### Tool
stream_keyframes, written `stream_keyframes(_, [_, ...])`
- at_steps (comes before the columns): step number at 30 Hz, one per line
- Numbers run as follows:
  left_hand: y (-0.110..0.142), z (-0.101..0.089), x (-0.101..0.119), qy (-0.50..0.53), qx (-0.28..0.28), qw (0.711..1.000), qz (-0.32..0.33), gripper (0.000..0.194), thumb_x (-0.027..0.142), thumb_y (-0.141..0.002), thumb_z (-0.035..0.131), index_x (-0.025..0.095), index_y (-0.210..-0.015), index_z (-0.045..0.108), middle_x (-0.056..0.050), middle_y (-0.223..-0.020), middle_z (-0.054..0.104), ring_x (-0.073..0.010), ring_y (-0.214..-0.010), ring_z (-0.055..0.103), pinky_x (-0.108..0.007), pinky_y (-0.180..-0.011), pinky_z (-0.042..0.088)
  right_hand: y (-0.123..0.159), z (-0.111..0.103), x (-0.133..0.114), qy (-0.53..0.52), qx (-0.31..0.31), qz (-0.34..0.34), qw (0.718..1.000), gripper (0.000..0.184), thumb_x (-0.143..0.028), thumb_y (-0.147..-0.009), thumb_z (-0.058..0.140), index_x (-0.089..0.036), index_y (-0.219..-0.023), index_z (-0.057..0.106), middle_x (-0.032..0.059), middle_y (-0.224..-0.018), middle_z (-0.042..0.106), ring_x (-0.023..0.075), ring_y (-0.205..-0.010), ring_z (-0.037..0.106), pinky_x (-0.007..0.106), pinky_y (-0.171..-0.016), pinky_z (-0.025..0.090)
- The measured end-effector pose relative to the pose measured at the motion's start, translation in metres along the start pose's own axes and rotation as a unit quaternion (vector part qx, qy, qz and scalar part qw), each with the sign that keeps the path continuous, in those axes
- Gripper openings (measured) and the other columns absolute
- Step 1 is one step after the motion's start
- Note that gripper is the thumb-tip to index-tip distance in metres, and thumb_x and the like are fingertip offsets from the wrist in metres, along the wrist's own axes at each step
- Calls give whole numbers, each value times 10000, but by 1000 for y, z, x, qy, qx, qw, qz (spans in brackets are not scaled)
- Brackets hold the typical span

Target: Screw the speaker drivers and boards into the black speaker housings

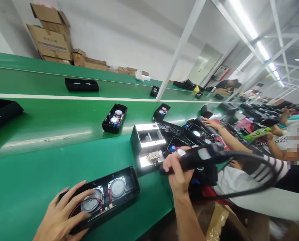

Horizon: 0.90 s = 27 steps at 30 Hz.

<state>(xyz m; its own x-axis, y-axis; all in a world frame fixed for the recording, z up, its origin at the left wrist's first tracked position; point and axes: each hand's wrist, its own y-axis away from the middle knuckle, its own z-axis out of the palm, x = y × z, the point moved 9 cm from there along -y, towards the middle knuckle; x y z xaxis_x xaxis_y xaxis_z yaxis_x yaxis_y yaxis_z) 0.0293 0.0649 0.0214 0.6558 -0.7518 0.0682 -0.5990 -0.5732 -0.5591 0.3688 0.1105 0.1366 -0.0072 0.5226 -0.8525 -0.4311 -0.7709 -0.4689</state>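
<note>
My left hand (61, 214) lies across the near-left end of a black speaker housing (124, 195), its fingers on the far edge and its thumb on the near side. Two round silver speakers and red and black wires show inside the housing. My right hand (179, 175) is wrapped round a black electric screwdriver (197, 158) with a thick cable trailing right. The screwdriver's front end points left, close to a silver and black screw feeder (149, 135) with a lit metal block at its front. The tip of the bit is not clearly visible.
More open speaker housings (115, 118) sit on the green bench and a strip behind it. A co-worker's arm (222, 132) reaches over a cluster of housings at right. A white upright post (180, 50) rises behind the feeder. Cardboard boxes (52, 43) stand at back left.
</note>
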Motion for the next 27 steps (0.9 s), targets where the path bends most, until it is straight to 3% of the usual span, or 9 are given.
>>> stream_keyframes(3, [-4, 1, 1, -9, 2, 1000, 9, 46, 293, -790, 688, 330, -808, 710, -15, -1335, 717, -395, -1358, 552, -559, -1026, 430, -23, 4, -20, 9, 37, -67, 997, 380, -251, -947, 679, -274, -1240, 438, -137, -611, 539, 101, -444, 484, 246, -505, 443])
stream_keyframes(9, [-14, 0, 2, -1, -3, 1000, -13, 49, 328, -820, 681, 307, -783, 705, -30, -1347, 701, -406, -1367, 542, -528, -974, 439, -35, 26, 7, 80, -47, -33, 995, 340, -269, -937, 704, -250, -1191, 479, -131, -582, 555, 112, -445, 500, 279, -525, 470])
stream_keyframes(12, [-16, -2, 6, -17, -9, 1000, 8, 33, 328, -776, 729, 305, -772, 706, -34, -1337, 704, -408, -1349, 539, -511, -950, 425, -22, 34, 8, 57, -91, 16, 994, 383, -249, -931, 731, -259, -1237, 502, -131, -583, 537, 109, -449, 491, 268, -503, 454])
stream_keyframes(15, [-18, -3, 9, -22, -26, 999, 6, 51, 274, -757, 750, 305, -769, 712, -33, -1332, 712, -400, -1370, 521, -518, -981, 417, 3, 47, -2, -29, -114, 63, 991, 382, -249, -968, 704, -281, -1280, 485, -133, -591, 504, 97, -417, 449, 244, -444, 422])
stream_keyframes(21, [-20, -6, 4, 33, -30, 995, -90, 133, 210, -836, 683, 296, -740, 716, -39, -1332, 732, -390, -1400, 522, -570, -1048, 410, 54, 85, -15, -157, -160, 44, 974, 337, -212, -1039, 621, -327, -1309, 455, -115, -653, 491, 86, -438, 442, 211, -431, 410])
stream_keyframes(27, [-19, -4, 5, 19, -43, 998, -48, 61, 260, -814, 743, 316, -793, 736, -13, -1345, 734, -371, -1402, 525, -550, -1042, 422, 70, 103, -2, -159, -193, 48, 967, 316, -209, -1056, 606, -333, -1322, 489, -110, -678, 490, 72, -462, 431, 202, -457, 400])
